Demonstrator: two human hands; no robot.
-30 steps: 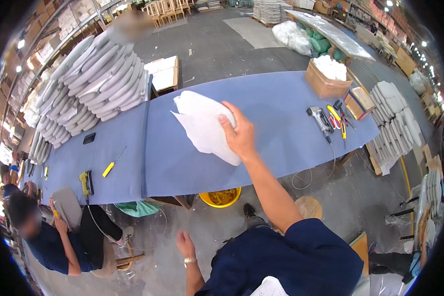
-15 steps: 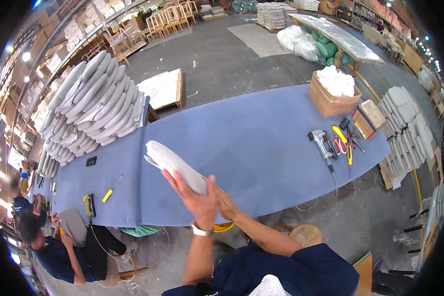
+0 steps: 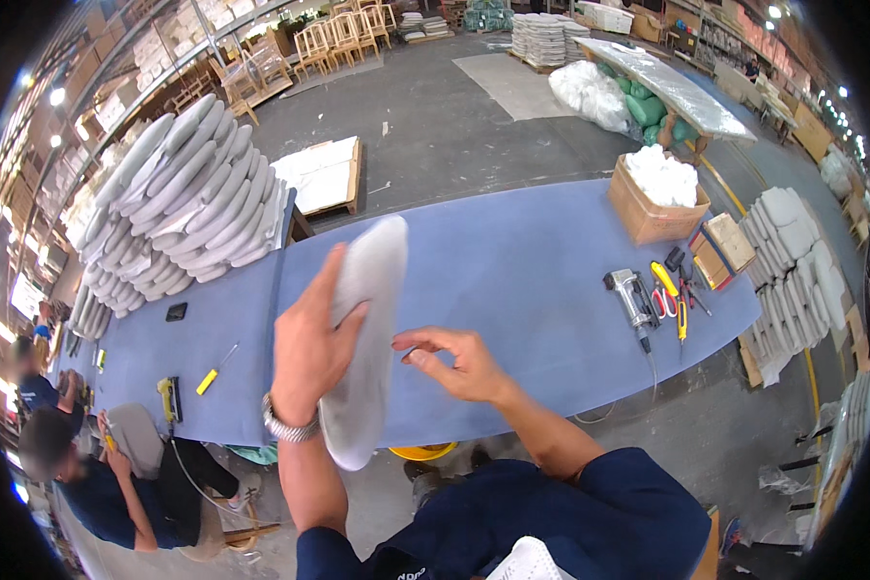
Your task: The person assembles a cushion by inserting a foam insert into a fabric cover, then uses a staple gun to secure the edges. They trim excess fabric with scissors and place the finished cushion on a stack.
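Note:
A grey padded chair seat [image 3: 372, 319] stands tilted on its edge above the blue table, its narrow side toward me. My left hand [image 3: 314, 338], with a metal watch at the wrist, grips the seat from its left side, thumb over the near face. Just right of the seat is my right hand [image 3: 459, 362], its thumb and forefinger a little apart and fingertips close to the pad. Whether those fingertips touch the seat I cannot tell; a small dark spot shows between them.
Blue cloth covers the table [image 3: 512, 290]. Grey seats form a tall stack [image 3: 184, 193] at left. A staple gun [image 3: 633, 304], red-handled pliers [image 3: 665, 302], a yellow screwdriver [image 3: 682, 317] and a box of white stuffing [image 3: 652, 198] lie right. A co-worker [image 3: 116, 474] sits lower left.
The seat has turned from lying slanted to nearly upright and come closer to me. My left hand has shifted left with it; my right hand has come away to the right.

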